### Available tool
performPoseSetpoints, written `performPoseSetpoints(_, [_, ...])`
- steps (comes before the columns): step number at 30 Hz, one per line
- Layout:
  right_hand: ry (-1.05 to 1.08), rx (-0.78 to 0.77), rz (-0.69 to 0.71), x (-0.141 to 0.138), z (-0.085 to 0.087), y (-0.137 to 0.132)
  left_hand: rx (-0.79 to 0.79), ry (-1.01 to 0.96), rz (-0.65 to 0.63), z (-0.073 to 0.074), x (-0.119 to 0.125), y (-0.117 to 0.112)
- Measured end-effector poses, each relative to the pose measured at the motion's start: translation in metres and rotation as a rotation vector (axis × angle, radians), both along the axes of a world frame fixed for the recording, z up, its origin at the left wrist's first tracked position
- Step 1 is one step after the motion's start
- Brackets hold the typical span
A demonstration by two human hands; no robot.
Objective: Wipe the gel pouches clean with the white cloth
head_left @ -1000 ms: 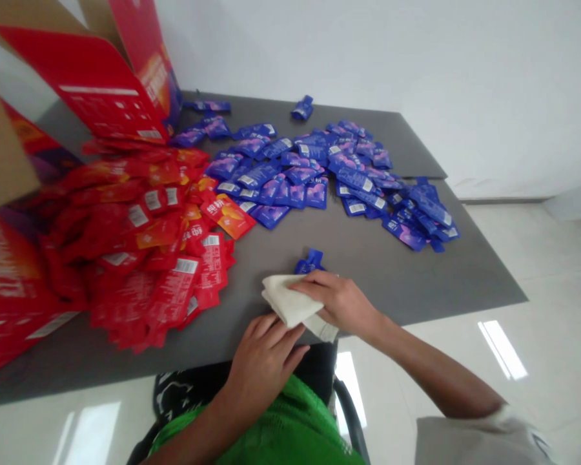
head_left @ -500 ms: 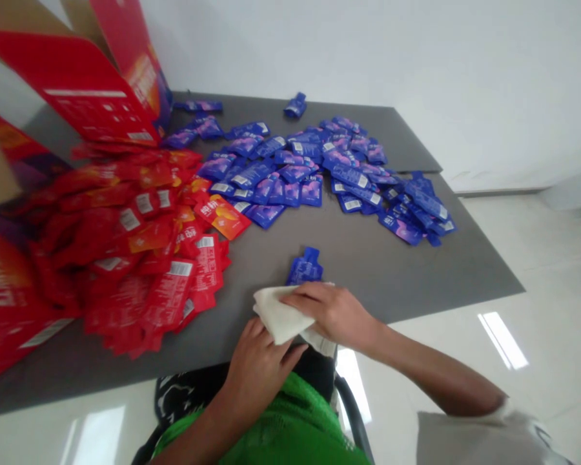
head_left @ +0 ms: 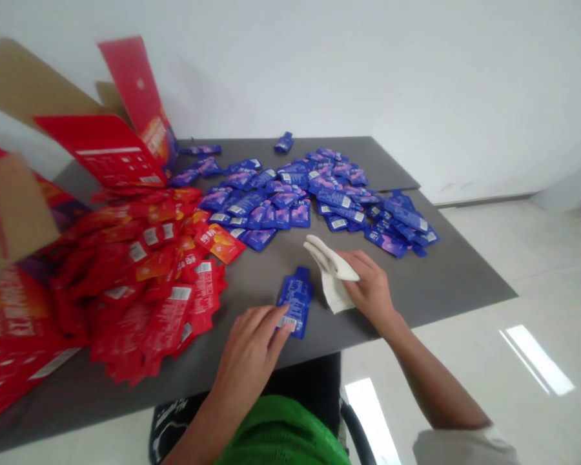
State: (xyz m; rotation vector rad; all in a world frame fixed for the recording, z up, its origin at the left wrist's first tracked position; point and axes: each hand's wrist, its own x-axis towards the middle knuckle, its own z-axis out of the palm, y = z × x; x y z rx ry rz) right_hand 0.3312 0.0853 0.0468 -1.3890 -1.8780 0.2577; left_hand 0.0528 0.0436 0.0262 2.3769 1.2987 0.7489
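A blue spouted pouch (head_left: 296,300) lies with its printed side up on the grey table near the front edge, its narrow neck pointing away from me. The fingertips and thumb of my left hand (head_left: 254,339) are closed at its lower left edge, by the barcode. To the right of the pouch, my right hand (head_left: 370,284) grips a folded off-white cloth (head_left: 336,294), held just above the tabletop. The cloth is clear of the pouch.
A large heap of red pouches (head_left: 145,278) covers the table's left side, beside open red cartons (head_left: 111,148) with raised flaps. Further back, many blue pouches (head_left: 281,200) spread in piles to the right. A single blue pouch (head_left: 284,142) lies near the wall.
My right hand has carried the cloth up and to the right, off the blue pouch, uncovering it. My left hand has come to the pouch's lower edge. The camera view has tilted upward.
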Motion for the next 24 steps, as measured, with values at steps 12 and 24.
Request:
performPoseSetpoints(12, [0.359, -0.019, 0.086, 0.025, -0.033, -0.066, -0.323, 0.187, 0.040, -0.002, 0.034, 0.049])
performPoseSetpoints(24, [0.629, -0.375, 0.684, 0.040, -0.021, -0.067, 0.265, 0.109, -0.229, 0.104, 0.162, 0.136])
